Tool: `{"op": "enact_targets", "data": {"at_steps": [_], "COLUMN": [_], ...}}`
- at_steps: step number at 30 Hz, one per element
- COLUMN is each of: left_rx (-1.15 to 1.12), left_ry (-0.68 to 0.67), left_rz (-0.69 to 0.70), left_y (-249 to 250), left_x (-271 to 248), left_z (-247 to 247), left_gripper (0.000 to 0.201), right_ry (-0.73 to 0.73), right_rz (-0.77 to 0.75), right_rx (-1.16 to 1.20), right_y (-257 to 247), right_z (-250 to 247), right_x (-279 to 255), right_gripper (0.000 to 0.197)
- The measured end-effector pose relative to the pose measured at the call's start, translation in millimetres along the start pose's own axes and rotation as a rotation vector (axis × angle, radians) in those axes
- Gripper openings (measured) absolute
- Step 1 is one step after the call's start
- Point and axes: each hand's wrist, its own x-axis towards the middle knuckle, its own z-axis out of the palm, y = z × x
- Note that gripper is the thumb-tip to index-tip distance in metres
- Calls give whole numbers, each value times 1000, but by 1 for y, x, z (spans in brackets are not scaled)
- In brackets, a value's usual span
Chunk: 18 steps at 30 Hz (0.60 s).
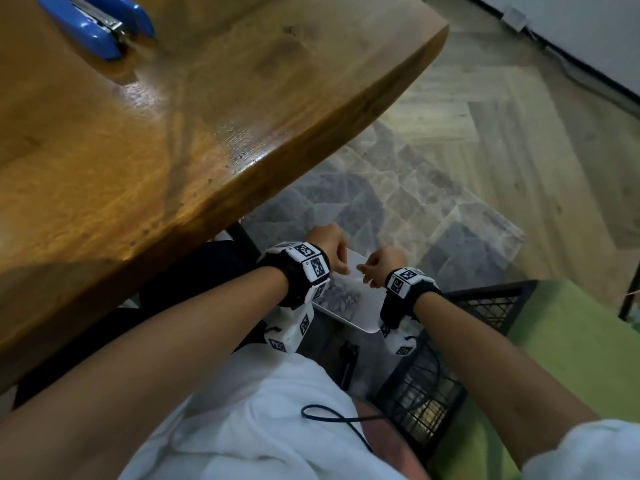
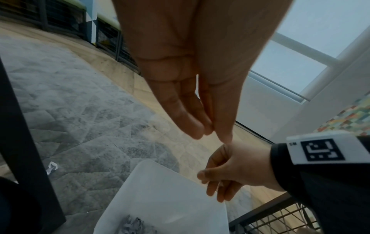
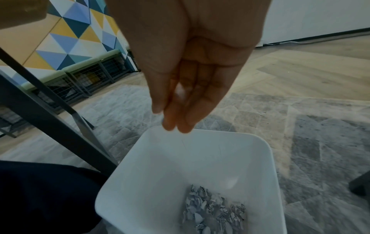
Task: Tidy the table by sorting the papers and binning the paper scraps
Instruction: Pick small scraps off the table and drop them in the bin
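A white bin stands on the rug beside the table, with crumpled paper scraps lying on its bottom. Both hands hang over its mouth. My left hand points down with thumb and fingertips drawn together, and nothing shows between them. My right hand also points down over the bin's far rim. A small blurred white scrap sits between its thumb and fingers. In the head view the left hand and right hand are close together above the bin.
One stray scrap lies on the grey rug near a dark table leg. The wooden table carries a blue stapler at the far left. A black wire-mesh bench with a green cushion stands right of the bin.
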Motion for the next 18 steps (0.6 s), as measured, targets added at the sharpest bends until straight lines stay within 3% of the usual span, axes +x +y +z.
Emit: {"op": "enact_targets", "data": {"at_steps": [1,3,5,6,8,10,11,13,14,16,17,18], "left_rx": [16,46,81,100,104,95,97,94,98,120,148,189], "left_ry": [-3,3,18,31,21,-9,-12,-41,-61,-92,-91,-81], "left_rz": [-9,-37,-69,-75,-73,-51,-42,-13,-10,-28,-30,-30], "left_y": [0,1,0,-1,-1,-2,-2,-1,-1,1,1,1], "left_x": [0,0,2,3,2,-1,-4,-9,-10,-12,-14,-15], "left_z": [-1,-3,-2,-1,0,-1,-3,-7,-9,-14,-16,-16], "left_gripper": [21,26,42,45,40,21,24,37,38,26,20,25], "right_ry": [13,23,10,23,36,24,17,-34,-46,-56,-29,3], "right_rz": [-20,-42,-45,-38,-37,-61,-91,-155,-173,-140,-133,-131], "right_rx": [-19,-85,-113,-131,-169,-213,-245,-327,-357,-335,-310,-289], "right_y": [1,2,-2,-2,-3,-6,-6,-6,-6,-10,-11,-12], "right_z": [1,3,5,7,9,11,12,13,13,11,10,9], "right_x": [0,1,-2,-2,-4,-6,-6,-7,-7,-10,-10,-9], "right_gripper": [15,38,22,25,42,26,23,56,57,23,20,34]}}
